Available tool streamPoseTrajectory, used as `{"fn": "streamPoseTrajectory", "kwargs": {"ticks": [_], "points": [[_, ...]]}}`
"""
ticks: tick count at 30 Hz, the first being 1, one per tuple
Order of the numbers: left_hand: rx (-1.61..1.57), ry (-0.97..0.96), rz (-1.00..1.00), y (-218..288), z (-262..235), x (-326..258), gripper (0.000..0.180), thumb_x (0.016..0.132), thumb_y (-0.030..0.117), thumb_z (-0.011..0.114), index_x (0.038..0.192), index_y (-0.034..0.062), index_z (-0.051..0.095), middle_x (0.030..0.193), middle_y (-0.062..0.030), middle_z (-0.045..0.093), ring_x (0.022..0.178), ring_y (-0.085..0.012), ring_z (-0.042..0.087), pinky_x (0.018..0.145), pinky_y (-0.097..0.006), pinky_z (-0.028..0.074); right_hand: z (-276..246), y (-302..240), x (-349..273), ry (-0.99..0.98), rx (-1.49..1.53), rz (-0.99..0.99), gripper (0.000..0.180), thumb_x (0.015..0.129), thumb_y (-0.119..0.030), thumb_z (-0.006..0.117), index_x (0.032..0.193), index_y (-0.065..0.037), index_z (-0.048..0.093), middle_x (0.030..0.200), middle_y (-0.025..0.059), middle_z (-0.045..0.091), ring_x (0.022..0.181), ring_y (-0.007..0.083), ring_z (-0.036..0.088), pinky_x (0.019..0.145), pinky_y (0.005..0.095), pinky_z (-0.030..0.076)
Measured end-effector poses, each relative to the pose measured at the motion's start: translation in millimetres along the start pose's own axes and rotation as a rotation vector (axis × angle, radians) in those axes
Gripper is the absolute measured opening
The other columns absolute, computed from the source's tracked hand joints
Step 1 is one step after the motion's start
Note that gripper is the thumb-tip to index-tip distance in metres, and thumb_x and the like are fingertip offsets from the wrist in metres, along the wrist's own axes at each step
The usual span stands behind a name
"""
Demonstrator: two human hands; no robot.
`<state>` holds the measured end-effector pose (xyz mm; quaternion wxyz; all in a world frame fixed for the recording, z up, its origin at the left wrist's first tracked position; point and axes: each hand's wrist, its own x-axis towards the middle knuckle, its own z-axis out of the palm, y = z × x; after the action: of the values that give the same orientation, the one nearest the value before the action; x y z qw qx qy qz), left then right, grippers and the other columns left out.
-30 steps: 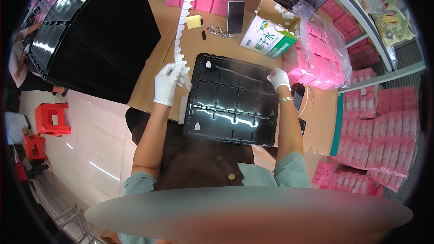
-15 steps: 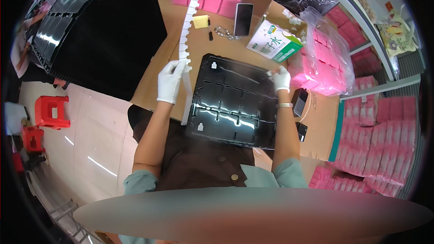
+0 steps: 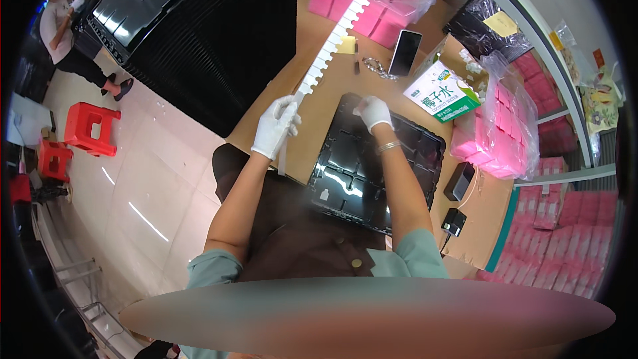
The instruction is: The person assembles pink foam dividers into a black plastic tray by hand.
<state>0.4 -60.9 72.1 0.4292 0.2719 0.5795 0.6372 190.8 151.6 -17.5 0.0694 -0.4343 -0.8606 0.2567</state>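
My left hand (image 3: 276, 126), in a white glove, is closed round a long white strip (image 3: 345, 23) with a notched edge. The strip runs up and away to the right, and its lower end hangs below the hand. My right hand (image 3: 376, 114), also gloved, is over the far left part of a black plastic tray (image 3: 420, 153). Its fingers are bent together and point left; anything between them is hidden. On the tray's near left part sits a small white label (image 3: 324, 195). The tray lies on the table in front of me.
A tall stack of black trays (image 3: 219, 46) stands at the left. Beyond my tray are a phone (image 3: 405, 53), a bracelet (image 3: 379, 68) and a carton (image 3: 442, 90). Pink packs (image 3: 495, 133) stand at right. Red stools (image 3: 92, 128) and another person (image 3: 63, 40) are at far left.
My right hand has moved from the tray's far right corner to its far left, covering where a white label showed. The whole view has swung, so things appear farther right.
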Motion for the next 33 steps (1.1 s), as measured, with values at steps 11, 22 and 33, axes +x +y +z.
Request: {"fn": "streamPoseTrajectory", "kwargs": {"ticks": [11,22,33], "points": [[0.977,0.536,0.71,-31,2,-32,0.035,0.075,0.011,0.066,0.108,0.0041,0.056,0.101,-0.0175,0.054,0.097,-0.0305,0.051,0.079,-0.04,0.044,8,-4,-10,0.307,0.424,0.107,0.009,0.073,0.003,0.052,0.071,-0.001,0.06,0.065,0.012,0.06,0.06,0.0192,0.057,0.058,0.0318,0.045],[0.977,-0.354,0.289,-80,27,-51,0.029,0.078,0.024,0.063,0.103,0.0113,0.061,0.108,-0.0103,0.05,0.094,-0.0298,0.057,0.082,-0.038,0.046,42,-89,-195,-0.138,0.308,-0.003,0.011,0.076,0.003,0.053,0.083,0.002,0.061,0.074,0.0143,0.062,0.067,0.0238,0.062,0.062,0.0326,0.05],[0.973,-0.274,0.231,-89,30,-51,0.032,0.074,0.027,0.067,0.103,0.0143,0.062,0.102,-0.0115,0.052,0.094,-0.0304,0.056,0.082,-0.038,0.046,51,-104,-204,-0.152,0.144,0.101,0.014,0.073,0.001,0.053,0.083,-0.005,0.061,0.078,0.0168,0.062,0.076,0.0308,0.062,0.066,0.0375,0.048]]}}
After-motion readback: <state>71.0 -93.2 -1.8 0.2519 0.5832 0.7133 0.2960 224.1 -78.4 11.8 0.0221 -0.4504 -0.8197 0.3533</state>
